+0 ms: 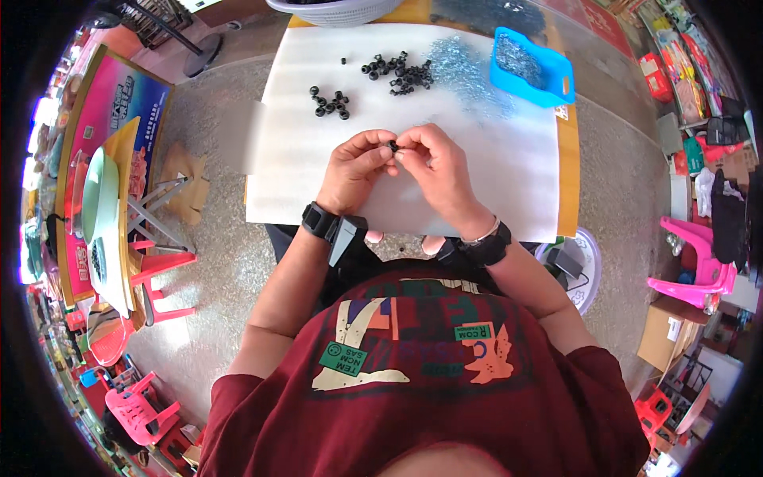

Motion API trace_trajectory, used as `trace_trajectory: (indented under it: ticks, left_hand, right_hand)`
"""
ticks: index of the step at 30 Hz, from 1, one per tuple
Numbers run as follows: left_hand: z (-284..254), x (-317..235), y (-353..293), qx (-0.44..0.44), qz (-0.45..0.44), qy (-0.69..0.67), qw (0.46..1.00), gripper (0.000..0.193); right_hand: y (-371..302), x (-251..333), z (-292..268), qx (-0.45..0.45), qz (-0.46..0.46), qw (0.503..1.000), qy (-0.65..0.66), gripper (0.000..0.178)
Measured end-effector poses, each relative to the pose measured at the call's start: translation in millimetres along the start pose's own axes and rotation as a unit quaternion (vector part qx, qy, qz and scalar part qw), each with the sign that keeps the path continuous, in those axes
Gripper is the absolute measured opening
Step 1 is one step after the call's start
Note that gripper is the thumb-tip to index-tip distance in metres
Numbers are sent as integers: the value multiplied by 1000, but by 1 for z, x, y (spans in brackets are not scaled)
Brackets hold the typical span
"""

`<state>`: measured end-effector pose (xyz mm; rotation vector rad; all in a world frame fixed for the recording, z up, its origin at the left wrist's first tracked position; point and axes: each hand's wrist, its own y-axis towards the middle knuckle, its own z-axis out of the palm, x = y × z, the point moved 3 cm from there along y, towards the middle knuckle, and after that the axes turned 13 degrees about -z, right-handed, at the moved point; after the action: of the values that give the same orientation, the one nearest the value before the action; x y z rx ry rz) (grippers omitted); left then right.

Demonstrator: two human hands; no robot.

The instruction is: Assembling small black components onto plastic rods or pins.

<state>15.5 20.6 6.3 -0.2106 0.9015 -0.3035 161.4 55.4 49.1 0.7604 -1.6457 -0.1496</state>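
A small black piece — partly hidden — is pinched between the fingertips of the left hand and right hand, left of the blue basket and nearer the wearer. Similar rounded black pieces lie loose in clusters, also left of that basket.

Yellow-edged tabletop, white sheet over it, loose clusters of small black parts, scattered clear bluish pieces, blue basket beside them, grey basket at the far edge

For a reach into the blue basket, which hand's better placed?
Likely the right hand: it's nearer the blue basket at upper right; the left hand is farther across. Both pinch a small black part, though.
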Motion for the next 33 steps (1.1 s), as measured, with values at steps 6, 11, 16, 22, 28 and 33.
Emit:
trace_trajectory:
  ticks: [6, 11, 16, 22, 28, 33]
  left_hand:
    - [1, -1, -2, -29, -1, -4, 1000, 20]
    - [4, -2, -1, -13, -12, 3, 1000, 18]
    - [5, -3, -1, -19, -15, 8, 1000, 17]
    - [2, -3, -1, -15, -22, 5, 1000, 19]
    - [2, -4, -3, -6, -39, -3, 999, 22]
    - [0, -4, -3, 12, -37, -8, 999, 22]
  right_hand:
    - [8, -18, -41, -18, -24, 991, -130, 7]
    - [3, -37, -74, 8, -6, 967, -253, 5]
    - [0, -32, -61, 41, -22, 961, -272, 6]
    - [3, -35, -54, 87, -71, 942, -316, 8]
    - [8, -21, -47, 36, 35, 990, -129, 9]
    - [15, 1, -12, 28, 89, 994, 49, 10]
